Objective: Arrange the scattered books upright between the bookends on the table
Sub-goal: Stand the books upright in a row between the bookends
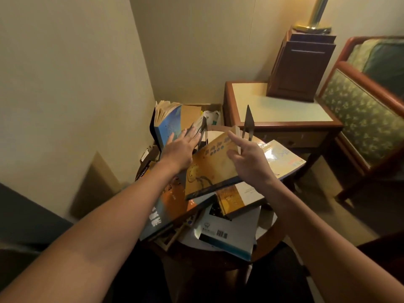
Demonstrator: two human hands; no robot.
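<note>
Ok so left hand (pixel 182 148) is flat, fingers straight and spread, pressing on the blue book (pixel 169 127) that stands upright at the back of the round table (pixel 271 239), pages fanning out on top. It's not holding anything, just propping. Right hand (pixel 247 159) has the tan book (pixel 209 169) pinched at its far edge, thumb on the cover. The book's up at a tilt over the pile (pixel 238 201), nowhere near vertical. Dark metal bookend (pixel 249 121) sticks up just behind that hand. Thin dark thing (pixel 204 130) by the left fingertips might be the 2nd bookend, can't tell tbh.

What could go wrong imo: blue book looks like it's only up bc of that palm, so let go too soon and it flops. Tan book's held by one edge, so it can swing and clip the bookend or knock it over. Also the white book (pixel 227 235) w/ the barcode hangs over the table's front edge, so any bump to the pile prob sends smth off the edge.
</note>
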